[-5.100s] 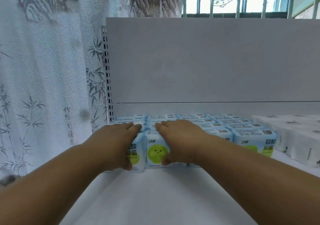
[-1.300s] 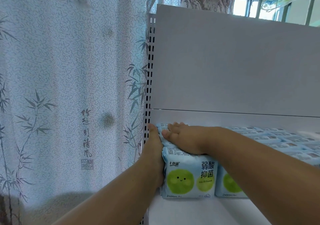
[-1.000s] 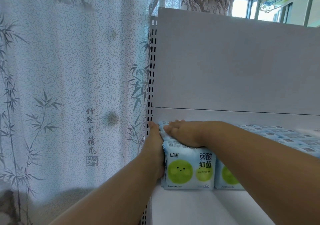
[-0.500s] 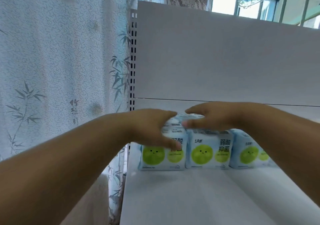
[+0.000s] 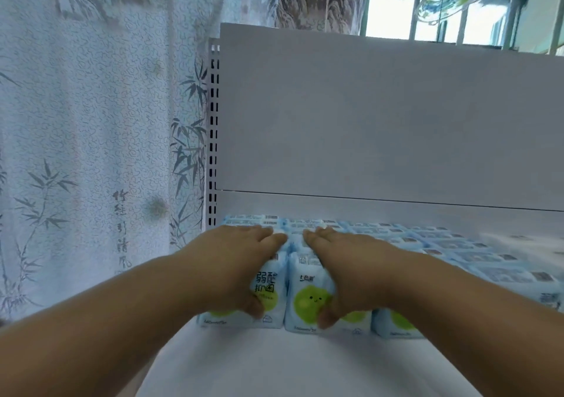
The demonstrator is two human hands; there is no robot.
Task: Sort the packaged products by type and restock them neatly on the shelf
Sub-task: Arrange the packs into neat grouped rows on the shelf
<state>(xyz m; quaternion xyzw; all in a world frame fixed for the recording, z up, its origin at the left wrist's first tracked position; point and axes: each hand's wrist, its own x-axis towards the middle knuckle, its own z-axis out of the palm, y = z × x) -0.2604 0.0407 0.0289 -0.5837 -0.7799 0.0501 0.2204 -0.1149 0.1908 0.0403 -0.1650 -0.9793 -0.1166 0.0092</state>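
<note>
The left hand (image 5: 235, 270) lay over the front left pack (image 5: 268, 293), its fingers stretched flat across the top and its thumb hooked down the printed front face, so the grip clasped the pack from above and in front. The right hand (image 5: 348, 270) held the neighbouring pack (image 5: 306, 300) in the same way: fingers laid straight along the top, thumb curled down over the green circle on the front. The two sets of fingertips nearly met above the seam between the packs, and the packs themselves stood touching, side by side and upright.

Both packs stood in the front row of a block of pale blue packs (image 5: 451, 254) that filled the left part of the shelf (image 5: 274, 366) in rows running back to the rear panel (image 5: 381, 121). Each showed a green smiling circle and Chinese characters on its front and a barcode label on top. A third front pack (image 5: 396, 325) stood just right of the right hand's pack, partly hidden by the forearm.

At the far right edge some white packs (image 5: 546, 245) lay blurred. The slotted upright (image 5: 214, 140) marked the shelf's left end, and beside it hung a curtain (image 5: 91, 137) printed with bamboo and mountains. Above the panel, window bars (image 5: 418, 2) showed.
</note>
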